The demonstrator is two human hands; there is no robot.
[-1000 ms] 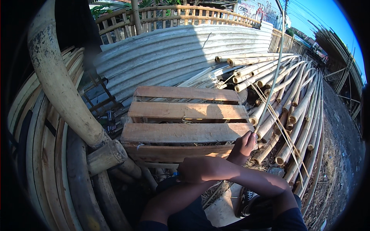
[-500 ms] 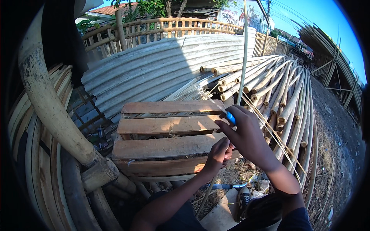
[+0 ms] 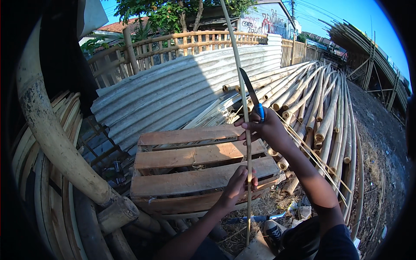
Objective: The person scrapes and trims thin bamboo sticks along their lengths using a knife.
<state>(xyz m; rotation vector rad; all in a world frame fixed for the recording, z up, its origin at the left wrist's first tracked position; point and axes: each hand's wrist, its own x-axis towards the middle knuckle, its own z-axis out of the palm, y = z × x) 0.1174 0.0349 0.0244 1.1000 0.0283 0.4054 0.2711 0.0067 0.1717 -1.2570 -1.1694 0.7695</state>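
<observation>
A long, thin bamboo strip [image 3: 234, 47] stands nearly upright in front of me, its top leaning left beyond the upper edge of the picture. My left hand [image 3: 236, 184] is closed around its lower part. Higher up, my right hand [image 3: 273, 130] grips a knife by its blue handle [image 3: 260, 112]; the thumb and fingers of that hand also touch the strip. The dark blade [image 3: 248, 86] points up and slightly left, close beside the strip. Behind my hands is a slatted wooden crate [image 3: 190, 159].
Long bamboo poles [image 3: 323, 125] lie piled at the right. A corrugated sheet [image 3: 164, 86] leans beyond the crate, before a bamboo fence [image 3: 186, 41]. At left stand a thick bamboo post [image 3: 56, 130] and split bamboo lengths [image 3: 43, 182]. A blue tool [image 3: 255, 218] lies near my shoe [image 3: 273, 232].
The strip's top has swung left and it now stands in front of both hands. The knife blade has turned from pointing up-left to nearly upright. My right hand has dropped slightly.
</observation>
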